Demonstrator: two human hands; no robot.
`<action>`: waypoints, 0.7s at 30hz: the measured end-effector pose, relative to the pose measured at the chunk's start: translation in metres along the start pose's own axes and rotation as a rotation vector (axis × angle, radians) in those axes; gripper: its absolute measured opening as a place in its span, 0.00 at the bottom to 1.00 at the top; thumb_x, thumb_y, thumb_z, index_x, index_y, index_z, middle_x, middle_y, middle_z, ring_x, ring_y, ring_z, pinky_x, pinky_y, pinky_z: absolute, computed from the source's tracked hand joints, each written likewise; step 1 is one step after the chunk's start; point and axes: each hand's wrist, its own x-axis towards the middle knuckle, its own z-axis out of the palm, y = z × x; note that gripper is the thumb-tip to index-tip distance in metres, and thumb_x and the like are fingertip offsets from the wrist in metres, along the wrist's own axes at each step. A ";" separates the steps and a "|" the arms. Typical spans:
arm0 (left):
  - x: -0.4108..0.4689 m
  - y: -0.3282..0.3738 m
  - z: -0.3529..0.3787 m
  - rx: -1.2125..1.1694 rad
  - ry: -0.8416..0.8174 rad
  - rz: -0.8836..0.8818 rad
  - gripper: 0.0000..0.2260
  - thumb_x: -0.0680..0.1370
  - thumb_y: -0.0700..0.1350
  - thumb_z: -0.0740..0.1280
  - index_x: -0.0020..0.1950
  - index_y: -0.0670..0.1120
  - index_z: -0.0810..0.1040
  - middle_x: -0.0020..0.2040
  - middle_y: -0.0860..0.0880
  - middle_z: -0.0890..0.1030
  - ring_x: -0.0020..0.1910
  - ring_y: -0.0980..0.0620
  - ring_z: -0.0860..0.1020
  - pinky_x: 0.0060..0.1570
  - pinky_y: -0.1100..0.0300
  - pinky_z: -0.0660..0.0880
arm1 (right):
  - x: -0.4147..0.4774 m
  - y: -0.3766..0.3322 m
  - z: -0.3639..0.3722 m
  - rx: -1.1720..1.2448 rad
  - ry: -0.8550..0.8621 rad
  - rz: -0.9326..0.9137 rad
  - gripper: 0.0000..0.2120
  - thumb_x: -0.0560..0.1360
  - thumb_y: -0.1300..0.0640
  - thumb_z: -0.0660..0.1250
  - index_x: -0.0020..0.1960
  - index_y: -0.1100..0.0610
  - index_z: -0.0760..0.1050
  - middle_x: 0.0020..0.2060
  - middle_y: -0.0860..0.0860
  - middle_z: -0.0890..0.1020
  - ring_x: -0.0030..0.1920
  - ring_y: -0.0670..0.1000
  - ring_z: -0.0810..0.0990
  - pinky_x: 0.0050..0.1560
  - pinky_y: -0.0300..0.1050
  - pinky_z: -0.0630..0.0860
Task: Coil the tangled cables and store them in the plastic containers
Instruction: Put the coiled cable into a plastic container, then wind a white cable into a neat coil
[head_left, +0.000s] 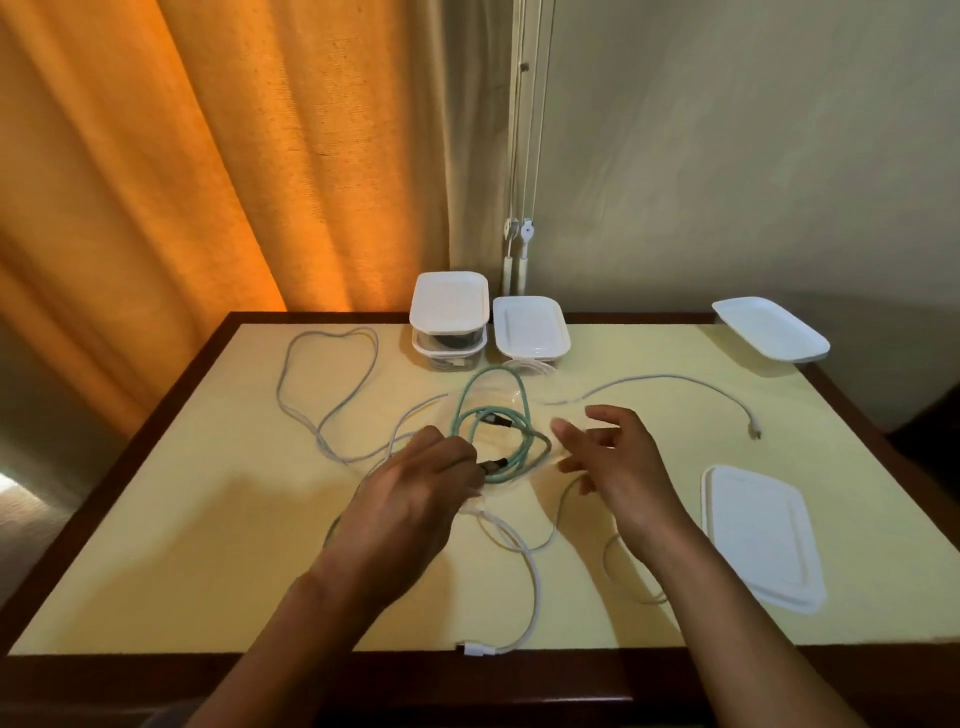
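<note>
- Green cable (511, 410) lies in loose loops at mid-worktop (208, 545), apparently inside a clear container (506, 488) whose rim shows only faintly.
- Left hand (415, 488) has its fingers curled and pinches the dark plug (493, 464) at the near edge of the loops.
- Right hand (618, 457) hovers just right of the loops, fingers spread, holding nothing.
- Loops run longest away from the person. The left hand is nearer, so tucking the plug inward likely falls to it.
- White cables (327, 395) lie loose around.
</note>
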 end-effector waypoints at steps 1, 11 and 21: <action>-0.005 -0.003 -0.008 0.009 0.010 -0.033 0.05 0.79 0.36 0.70 0.49 0.45 0.82 0.49 0.50 0.78 0.47 0.48 0.74 0.42 0.51 0.75 | -0.005 -0.001 0.000 0.028 -0.017 -0.014 0.20 0.74 0.47 0.76 0.62 0.51 0.74 0.47 0.53 0.83 0.40 0.50 0.86 0.39 0.49 0.77; -0.082 -0.076 -0.051 0.141 0.169 -0.582 0.10 0.70 0.31 0.78 0.46 0.44 0.86 0.47 0.48 0.83 0.44 0.52 0.77 0.42 0.59 0.74 | -0.025 0.014 0.016 -0.738 -0.208 -0.279 0.12 0.74 0.44 0.74 0.54 0.47 0.81 0.41 0.42 0.80 0.42 0.39 0.78 0.41 0.34 0.72; -0.100 -0.088 -0.054 0.137 0.143 -1.047 0.08 0.73 0.31 0.74 0.46 0.42 0.86 0.49 0.43 0.84 0.44 0.48 0.78 0.46 0.54 0.73 | -0.033 -0.002 0.037 -0.431 -0.421 -0.136 0.19 0.79 0.39 0.66 0.41 0.51 0.85 0.39 0.53 0.85 0.42 0.49 0.82 0.48 0.46 0.76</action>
